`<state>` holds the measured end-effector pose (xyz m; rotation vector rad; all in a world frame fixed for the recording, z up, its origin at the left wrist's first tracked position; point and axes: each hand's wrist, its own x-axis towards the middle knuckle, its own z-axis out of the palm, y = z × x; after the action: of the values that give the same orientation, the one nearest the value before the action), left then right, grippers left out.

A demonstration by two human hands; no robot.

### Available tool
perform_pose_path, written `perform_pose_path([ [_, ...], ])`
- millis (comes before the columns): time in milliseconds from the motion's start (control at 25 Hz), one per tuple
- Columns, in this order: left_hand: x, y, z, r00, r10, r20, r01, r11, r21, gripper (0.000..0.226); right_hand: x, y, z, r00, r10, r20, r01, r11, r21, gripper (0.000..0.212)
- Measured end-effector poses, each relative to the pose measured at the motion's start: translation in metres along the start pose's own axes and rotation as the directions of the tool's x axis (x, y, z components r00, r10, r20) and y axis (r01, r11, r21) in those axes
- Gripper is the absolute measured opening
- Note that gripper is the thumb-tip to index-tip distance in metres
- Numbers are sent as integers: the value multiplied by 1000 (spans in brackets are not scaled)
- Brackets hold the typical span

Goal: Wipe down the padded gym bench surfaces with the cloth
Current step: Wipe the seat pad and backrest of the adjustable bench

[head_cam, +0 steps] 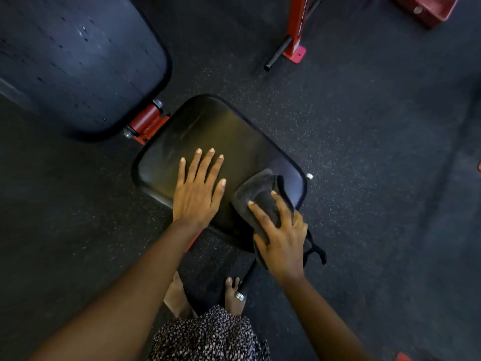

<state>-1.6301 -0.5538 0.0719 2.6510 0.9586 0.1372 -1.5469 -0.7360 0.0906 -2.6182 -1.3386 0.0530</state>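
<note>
**At the seat pad's [208, 126] near right corner, a hand holds the cloth [260, 191]**

Across the speckled dark floor [364, 152], the large back pad [78, 61] fills the upper left, with the smaller seat pad at centre. The left hand [196, 194] lies flat on the seat pad, fingers straight and spread. The right hand [283, 241] curls round the bunched grey cloth, which overhangs the pad's edge. A red hinge [147, 122] joins the pads.

floor [364, 152]: dark speckled rubber | far side: red steel frame foot [295, 52], black bar [278, 52] | corner: red box [426, 10] | light: dim
</note>
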Motion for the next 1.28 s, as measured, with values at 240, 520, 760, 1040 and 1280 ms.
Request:
perform_pose_path([
  [240,13,7,-10,985,-129,-112,107,977,-183,57,2,15,-29,987,-149,62,129,959,253,55],
  [520,44,19,7,990,-140,22,138,987,79,62,174,26,-41,970,-240,38,218,928,302,54],
  [760,48,18,11,986,-160,43,152,977,149,62,307,-37,7,798,-490,350,413,868,275,57],
  [1040,49,18,9,986,-160,50,149,974,169,62,325,-14,12,773,-318,549,50,894,446,63],
  [1280,49,19,9,986,-159,43,150,976,157,62,249,60,-1,790,-125,601,-262,817,514,65],
])
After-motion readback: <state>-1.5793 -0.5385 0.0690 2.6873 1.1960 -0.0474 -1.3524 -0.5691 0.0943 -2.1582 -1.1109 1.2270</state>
